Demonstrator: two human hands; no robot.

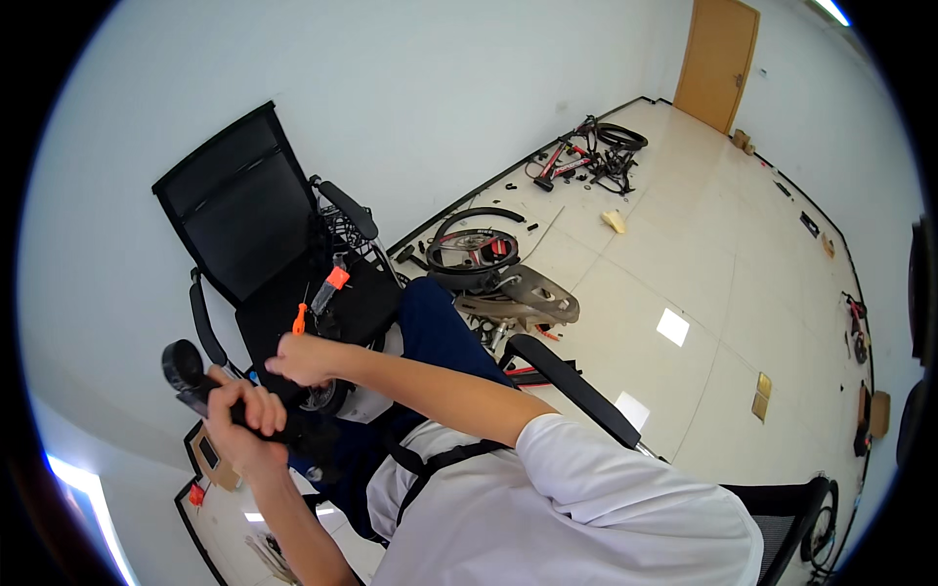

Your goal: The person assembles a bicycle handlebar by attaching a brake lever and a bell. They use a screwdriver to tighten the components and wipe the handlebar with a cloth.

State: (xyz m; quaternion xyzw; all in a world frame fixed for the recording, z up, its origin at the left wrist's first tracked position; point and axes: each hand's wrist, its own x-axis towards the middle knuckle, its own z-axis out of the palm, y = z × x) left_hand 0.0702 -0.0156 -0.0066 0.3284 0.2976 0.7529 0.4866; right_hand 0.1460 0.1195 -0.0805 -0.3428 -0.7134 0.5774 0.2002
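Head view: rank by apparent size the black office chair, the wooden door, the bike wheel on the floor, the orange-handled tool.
1. Black office chair, though nearness inflates it.
2. Wooden door, far off, so it looks smaller than it is.
3. Bike wheel.
4. Orange-handled tool, smallest.

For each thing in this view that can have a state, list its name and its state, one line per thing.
left hand: closed around a black handle
right hand: gripping an orange-handled tool
orange-handled tool: upright, held over the chair seat
black office chair: unoccupied, parts on its seat
bicycle wheel: lying flat on the floor
door: shut
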